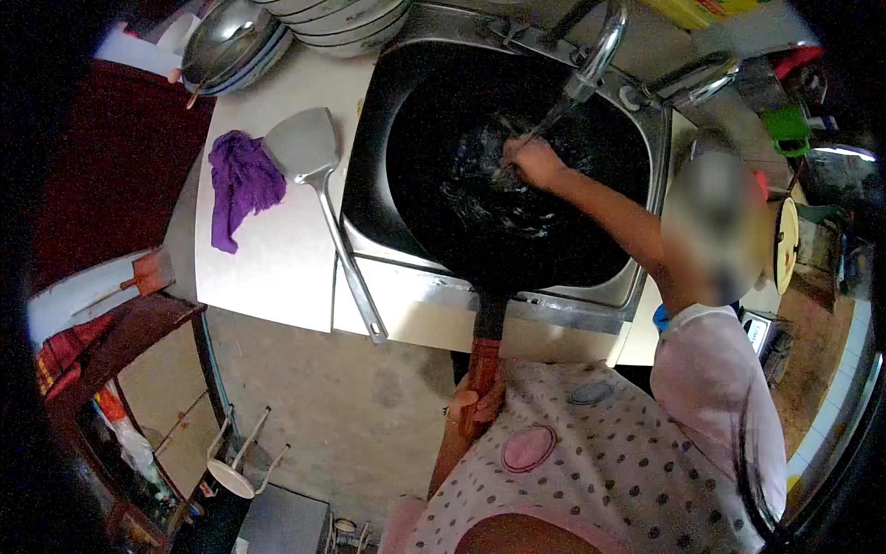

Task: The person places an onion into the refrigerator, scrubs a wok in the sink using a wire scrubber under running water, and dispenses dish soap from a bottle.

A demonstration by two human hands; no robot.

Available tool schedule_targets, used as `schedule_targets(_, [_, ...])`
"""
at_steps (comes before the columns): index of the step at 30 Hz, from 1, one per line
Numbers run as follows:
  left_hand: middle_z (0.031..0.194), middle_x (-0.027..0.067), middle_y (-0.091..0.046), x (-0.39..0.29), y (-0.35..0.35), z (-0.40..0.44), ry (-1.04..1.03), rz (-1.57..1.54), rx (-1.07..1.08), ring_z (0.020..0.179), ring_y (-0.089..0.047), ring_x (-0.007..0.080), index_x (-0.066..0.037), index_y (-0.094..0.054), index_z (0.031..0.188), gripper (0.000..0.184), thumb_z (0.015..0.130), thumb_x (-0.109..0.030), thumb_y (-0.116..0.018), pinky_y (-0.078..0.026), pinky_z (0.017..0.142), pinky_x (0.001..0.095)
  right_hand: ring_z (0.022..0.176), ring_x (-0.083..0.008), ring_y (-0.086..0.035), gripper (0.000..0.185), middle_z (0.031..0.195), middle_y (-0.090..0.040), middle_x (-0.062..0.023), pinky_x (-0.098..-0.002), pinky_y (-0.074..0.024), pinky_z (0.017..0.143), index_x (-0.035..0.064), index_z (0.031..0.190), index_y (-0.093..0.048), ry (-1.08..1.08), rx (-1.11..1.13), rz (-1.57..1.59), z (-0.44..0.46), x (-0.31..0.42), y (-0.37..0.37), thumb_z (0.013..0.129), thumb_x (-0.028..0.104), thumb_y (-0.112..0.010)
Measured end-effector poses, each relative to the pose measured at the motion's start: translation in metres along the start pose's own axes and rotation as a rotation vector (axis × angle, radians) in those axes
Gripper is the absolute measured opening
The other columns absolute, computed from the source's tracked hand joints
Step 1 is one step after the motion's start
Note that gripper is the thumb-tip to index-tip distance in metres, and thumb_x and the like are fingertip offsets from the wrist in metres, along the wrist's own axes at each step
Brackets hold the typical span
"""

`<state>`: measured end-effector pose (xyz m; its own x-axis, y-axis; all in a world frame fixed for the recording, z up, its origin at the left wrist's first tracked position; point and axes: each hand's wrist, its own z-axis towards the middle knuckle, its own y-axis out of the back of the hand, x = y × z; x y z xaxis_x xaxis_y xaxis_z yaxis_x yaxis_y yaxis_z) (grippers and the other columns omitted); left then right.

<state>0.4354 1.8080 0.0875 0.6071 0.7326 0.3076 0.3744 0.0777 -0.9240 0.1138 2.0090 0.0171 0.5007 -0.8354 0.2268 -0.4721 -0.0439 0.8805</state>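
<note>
- One hand [478, 404], your left, clamps the wok [425, 208] handle [485, 355] at six o'clock.
- Your right hand [537, 164] is inside the wok, hold impossible to tell.
- Spatula [305, 148] at nine o'clock.

**Wok [563, 231] in the Sink [369, 194], Spatula [310, 148] and Cloth [245, 180] at Its Left**

The wok is set in the sink, with its handle [485, 360] pointed out past the front rim. The handle is enclosed by the left hand [475, 406]; the right hand [535, 164] is held inside the wok, below the tap [591, 78] mounted behind. On the counter [263, 277], left of the sink, the spatula is laid with its blade to the back and its shaft directed to the front edge. The cloth is placed left of the blade, against it. Behind these, stacked bowls [346, 30] are placed near the sink's back left corner, and another bowl stack [221, 60] is set farther left.
</note>
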Motion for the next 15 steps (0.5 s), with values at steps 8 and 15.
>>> schedule_targets(8, [0.057,0.0036,-0.041,0.006,-0.070,-0.006,-0.102,0.253,-0.249,0.041,-0.037,0.0093,-0.001,-0.038,0.098,0.038,0.067,-0.015,-0.056,-0.030,0.034,0.0192,0.092,-0.0260,-0.044,0.033,0.095,-0.048,-0.0068,-0.0361,-0.0382,0.078,0.0074,0.088,-0.055,0.078,0.015,0.217,-0.051,0.037,-0.022,0.056,-0.004,-0.056])
schedule_targets(15, [0.061,0.0029,-0.041,0.004,-0.123,0.009,-0.129,0.430,-0.486,0.045,-0.037,0.0088,-0.002,-0.040,0.093,0.028,0.070,-0.014,-0.050,-0.032,0.039,0.0195,0.088,-0.0249,-0.046,0.027,0.091,-0.050,-0.0090,-0.0334,-0.0371,0.078,0.0046,0.085,-0.056,0.151,-0.253,0.581,-0.045,0.083,-0.040,0.059,0.003,-0.062])
